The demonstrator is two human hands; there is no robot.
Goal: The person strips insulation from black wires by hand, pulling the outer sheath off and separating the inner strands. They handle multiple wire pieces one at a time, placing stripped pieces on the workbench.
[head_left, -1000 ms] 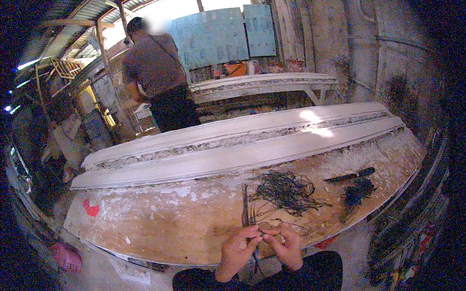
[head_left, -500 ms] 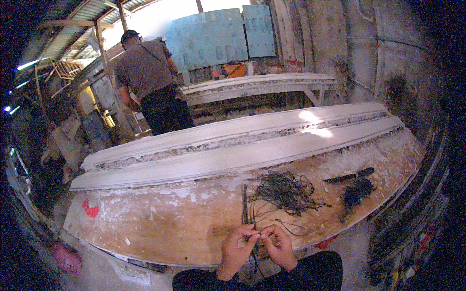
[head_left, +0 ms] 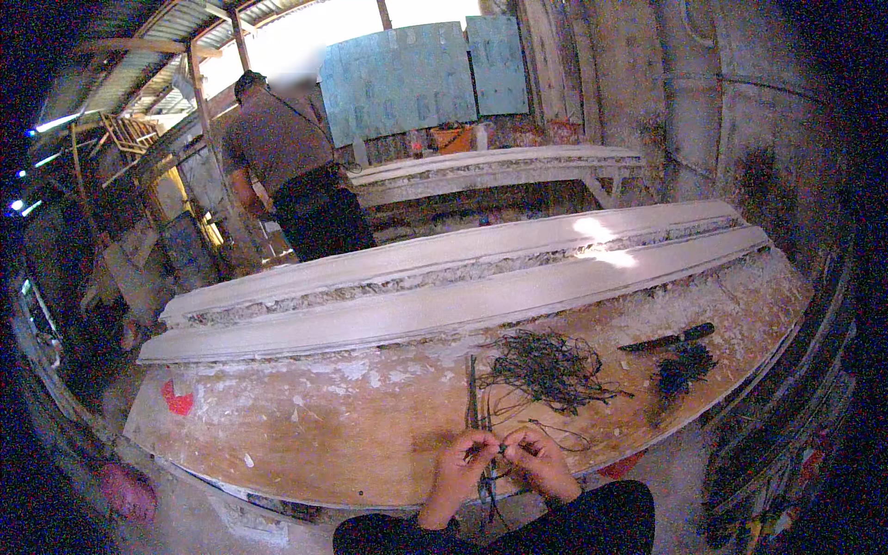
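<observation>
Dark cord (head_left: 502, 449), pinched between our left hand (head_left: 451, 474) and right hand (head_left: 544, 469) fingertips — over the table (head_left: 314, 444).
A careless tug could snag it — we've the tangled pile (head_left: 555, 372) lying just beyond.

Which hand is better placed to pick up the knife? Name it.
The right hand, probably: the knife lies farther right on the table, so the left hand would reach across. Both hands' fingertips pinch dark cord, though.
</observation>
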